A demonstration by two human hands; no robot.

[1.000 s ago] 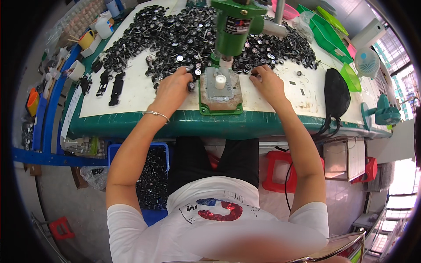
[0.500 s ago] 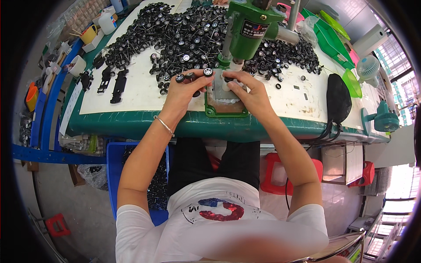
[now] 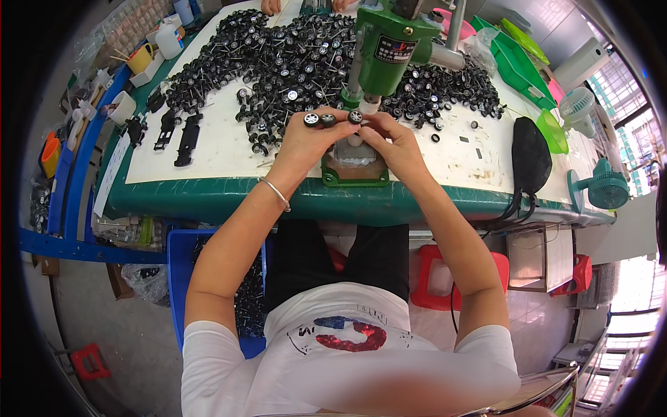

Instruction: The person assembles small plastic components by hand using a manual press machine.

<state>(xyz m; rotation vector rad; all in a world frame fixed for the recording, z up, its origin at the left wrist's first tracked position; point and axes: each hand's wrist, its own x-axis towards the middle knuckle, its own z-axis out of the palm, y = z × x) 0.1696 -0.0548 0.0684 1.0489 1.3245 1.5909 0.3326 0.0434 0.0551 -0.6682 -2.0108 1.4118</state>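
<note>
My left hand (image 3: 306, 146) is closed on several small black toy car wheels with silver hubs. One wheel (image 3: 311, 120) and another (image 3: 327, 120) sit along its fingers, and a third wheel (image 3: 355, 117) is at its fingertips, under the press. My right hand (image 3: 399, 144) meets it there, thumb and forefinger pinched above the pale post (image 3: 355, 140) on the press base (image 3: 356, 175). The black wheel seen in that pinch half a second ago is now mostly hidden. Just above the fingers ends the ram of the green bench press (image 3: 386, 48).
A large heap of wheels on axles (image 3: 285, 62) spreads behind the press. Black toy chassis (image 3: 187, 139) lie at the left. A black pouch (image 3: 533, 156), green trays (image 3: 521, 73) and small fans (image 3: 603, 184) stand right. A blue bin (image 3: 182, 278) is below. Another person's hand (image 3: 271, 7) shows at the far edge.
My left hand has moved right, bringing its fingertip wheel over the post against my right fingers. My right hand has stayed nearly in place. Another person's hand has appeared at the far edge.
</note>
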